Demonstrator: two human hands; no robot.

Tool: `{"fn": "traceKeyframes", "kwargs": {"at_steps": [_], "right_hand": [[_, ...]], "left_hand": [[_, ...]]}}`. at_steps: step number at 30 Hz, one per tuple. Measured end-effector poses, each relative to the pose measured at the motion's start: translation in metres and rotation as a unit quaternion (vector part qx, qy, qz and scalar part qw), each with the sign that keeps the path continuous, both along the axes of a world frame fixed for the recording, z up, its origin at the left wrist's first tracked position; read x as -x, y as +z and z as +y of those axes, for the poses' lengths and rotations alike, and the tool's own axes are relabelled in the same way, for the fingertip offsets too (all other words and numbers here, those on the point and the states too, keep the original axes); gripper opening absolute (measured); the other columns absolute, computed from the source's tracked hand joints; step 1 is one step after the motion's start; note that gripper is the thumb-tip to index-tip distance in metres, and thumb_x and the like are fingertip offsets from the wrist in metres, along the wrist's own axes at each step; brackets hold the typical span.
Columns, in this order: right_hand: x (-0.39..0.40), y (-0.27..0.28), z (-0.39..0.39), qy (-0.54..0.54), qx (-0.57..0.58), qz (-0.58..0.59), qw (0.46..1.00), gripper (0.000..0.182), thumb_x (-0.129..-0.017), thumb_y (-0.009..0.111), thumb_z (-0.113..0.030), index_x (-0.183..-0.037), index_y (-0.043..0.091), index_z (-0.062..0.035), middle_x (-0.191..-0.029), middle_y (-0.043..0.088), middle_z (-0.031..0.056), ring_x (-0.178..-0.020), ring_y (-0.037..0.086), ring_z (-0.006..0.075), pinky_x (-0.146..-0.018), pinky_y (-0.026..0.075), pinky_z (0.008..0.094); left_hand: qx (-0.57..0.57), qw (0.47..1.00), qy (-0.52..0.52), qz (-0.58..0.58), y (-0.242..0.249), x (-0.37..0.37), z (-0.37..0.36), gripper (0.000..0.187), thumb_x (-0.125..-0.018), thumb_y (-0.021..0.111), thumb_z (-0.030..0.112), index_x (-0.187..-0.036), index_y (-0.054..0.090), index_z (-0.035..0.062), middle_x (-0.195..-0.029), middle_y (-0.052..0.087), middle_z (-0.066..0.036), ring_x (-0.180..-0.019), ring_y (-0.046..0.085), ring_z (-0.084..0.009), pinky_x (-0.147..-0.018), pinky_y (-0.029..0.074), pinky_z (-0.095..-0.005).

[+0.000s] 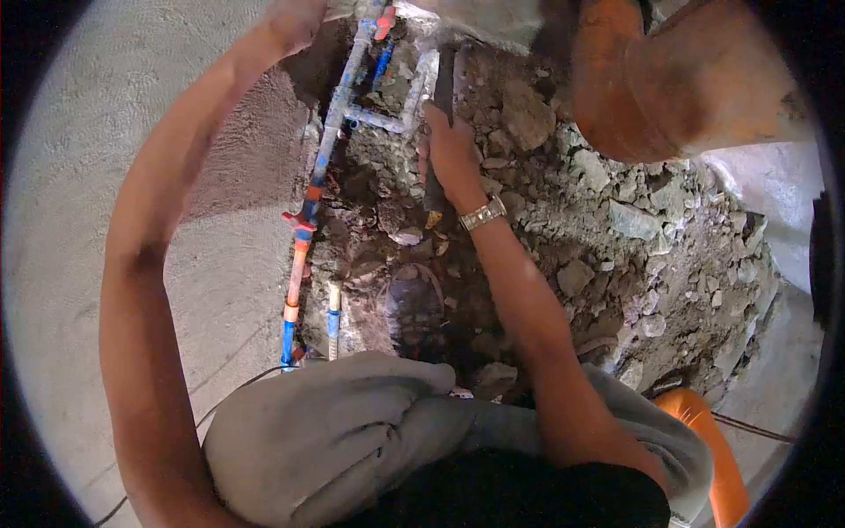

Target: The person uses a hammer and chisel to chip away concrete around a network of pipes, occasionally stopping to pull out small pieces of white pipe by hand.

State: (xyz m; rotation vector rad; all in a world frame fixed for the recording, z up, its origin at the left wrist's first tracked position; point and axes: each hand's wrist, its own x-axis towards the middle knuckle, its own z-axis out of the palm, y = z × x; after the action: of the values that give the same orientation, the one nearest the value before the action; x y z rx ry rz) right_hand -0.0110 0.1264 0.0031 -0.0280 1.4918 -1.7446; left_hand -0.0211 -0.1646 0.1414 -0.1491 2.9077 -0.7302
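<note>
My right hand [451, 151], with a metal watch on its wrist, is closed around a long, dark, narrow tool [446, 84]. Its kind I cannot make out; a yellowish end shows below the hand. Just left of the tool runs a pale, dirt-smeared branch pipe [421, 88], joined by a short crosspiece to a long blue-stained pipe [332, 132]. At the top edge, my left hand [297, 22] reaches to the left of that long pipe. Its fingers are blurred and partly out of view, so their grip does not show.
Two red valve handles, one at the middle [299, 222] and one at the top [385, 23], sit on the long pipe. A short upright pipe [334, 321] stands near my knee. Broken rubble [634, 220] covers the right side. A large orange pipe [634, 88] juts in at upper right.
</note>
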Motion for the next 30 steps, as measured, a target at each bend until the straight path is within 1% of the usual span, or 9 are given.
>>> {"fn": "traceKeyframes", "kwargs": {"at_steps": [2, 5, 9, 11, 14, 18, 21, 27, 30], "right_hand": [[-0.002, 0.005, 0.008, 0.027, 0.007, 0.031, 0.999, 0.034, -0.094, 0.053, -0.035, -0.078, 0.047, -0.0053, -0.056, 0.051, 0.0048, -0.04, 0.05, 0.0183, -0.04, 0.043, 0.0353], [-0.008, 0.022, 0.026, 0.013, -0.007, 0.003, 1.0, 0.033, -0.094, 0.053, -0.035, -0.08, 0.046, -0.0055, -0.057, 0.052, 0.005, -0.04, 0.05, 0.0171, -0.04, 0.042, 0.0335], [-0.015, 0.011, 0.057, 0.055, -0.023, 0.071, 0.996, 0.034, -0.095, 0.054, -0.036, -0.082, 0.049, -0.0054, -0.056, 0.052, 0.0041, -0.042, 0.051, 0.0171, -0.044, 0.044, 0.0333], [-0.03, 0.014, 0.066, 0.069, 0.002, 0.072, 0.995, 0.034, -0.095, 0.056, -0.038, -0.082, 0.05, -0.0062, -0.054, 0.052, 0.0036, -0.044, 0.052, 0.0178, -0.047, 0.045, 0.0342], [-0.053, 0.029, 0.067, 0.012, 0.134, -0.005, 0.991, 0.027, -0.094, 0.053, -0.027, -0.079, 0.049, -0.0048, -0.053, 0.049, 0.003, -0.041, 0.05, 0.0182, -0.041, 0.042, 0.0326], [-0.073, 0.058, 0.05, 0.053, 0.188, -0.2, 0.96, 0.027, -0.094, 0.053, -0.026, -0.078, 0.047, -0.0062, -0.053, 0.047, 0.004, -0.038, 0.046, 0.0147, -0.038, 0.04, 0.0319], [-0.095, 0.076, 0.037, 0.065, 0.206, -0.17, 0.961, 0.029, -0.095, 0.054, -0.028, -0.076, 0.046, -0.0074, -0.053, 0.047, 0.0034, -0.038, 0.045, 0.0149, -0.038, 0.039, 0.0315], [-0.15, 0.098, 0.001, 0.013, 0.267, -0.159, 0.951, 0.025, -0.099, 0.049, -0.027, -0.086, 0.046, -0.0067, -0.056, 0.045, 0.0017, -0.041, 0.046, 0.0142, -0.039, 0.04, 0.0309], [-0.162, 0.102, -0.03, 0.085, 0.248, -0.206, 0.943, 0.03, -0.097, 0.054, -0.033, -0.085, 0.045, -0.0074, -0.054, 0.043, 0.0006, -0.041, 0.044, 0.0135, -0.039, 0.037, 0.0323]], "left_hand": [[-0.037, 0.999, 0.021, 0.028, -0.015, 0.003, -0.023, 0.017, -0.074, 0.071, 0.014, -0.085, 0.064, 0.0043, -0.083, 0.065, -0.02, -0.088, 0.065, -0.0401, -0.073, 0.053, -0.0492], [-0.048, 0.998, 0.012, -0.026, 0.029, -0.016, 0.013, 0.02, -0.078, 0.07, 0.013, -0.092, 0.062, 0.0022, -0.087, 0.064, -0.022, -0.088, 0.063, -0.043, -0.074, 0.05, -0.0518], [-0.127, 0.977, 0.0, 0.172, 0.074, -0.089, 0.053, 0.016, -0.084, 0.067, 0.013, -0.094, 0.065, -0.0002, -0.086, 0.063, -0.023, -0.08, 0.063, -0.0416, -0.07, 0.05, -0.0479], [-0.19, 0.961, 0.12, 0.159, 0.111, -0.117, 0.105, 0.024, -0.094, 0.058, 0.012, -0.113, 0.063, -0.001, -0.094, 0.059, -0.023, -0.082, 0.059, -0.0409, -0.074, 0.048, -0.0481], [-0.163, 0.954, 0.177, 0.181, 0.13, -0.15, 0.13, 0.026, -0.093, 0.06, 0.011, -0.117, 0.06, 0.0016, -0.094, 0.058, -0.021, -0.084, 0.06, -0.0387, -0.074, 0.048, -0.046], [-0.146, 0.935, 0.193, 0.258, 0.101, -0.203, 0.138, 0.029, -0.092, 0.061, 0.01, -0.121, 0.054, 0.0067, -0.098, 0.061, -0.022, -0.086, 0.063, -0.0374, -0.072, 0.05, -0.0444], [-0.204, 0.882, 0.313, 0.288, 0.074, -0.218, 0.146, 0.029, -0.09, 0.061, 0.008, -0.119, 0.054, 0.009, -0.088, 0.065, -0.02, -0.076, 0.066, -0.0378, -0.065, 0.051, -0.0461], [-0.203, 0.869, 0.297, 0.341, 0.047, -0.218, 0.154, 0.031, -0.089, 0.063, 0.008, -0.118, 0.055, 0.0119, -0.085, 0.067, -0.019, -0.075, 0.067, -0.0395, -0.064, 0.052, -0.0475], [-0.199, 0.864, 0.291, 0.359, 0.046, -0.219, 0.151, 0.03, -0.089, 0.062, 0.009, -0.118, 0.055, 0.012, -0.089, 0.067, -0.02, -0.08, 0.066, -0.0411, -0.065, 0.052, -0.0477]]}}
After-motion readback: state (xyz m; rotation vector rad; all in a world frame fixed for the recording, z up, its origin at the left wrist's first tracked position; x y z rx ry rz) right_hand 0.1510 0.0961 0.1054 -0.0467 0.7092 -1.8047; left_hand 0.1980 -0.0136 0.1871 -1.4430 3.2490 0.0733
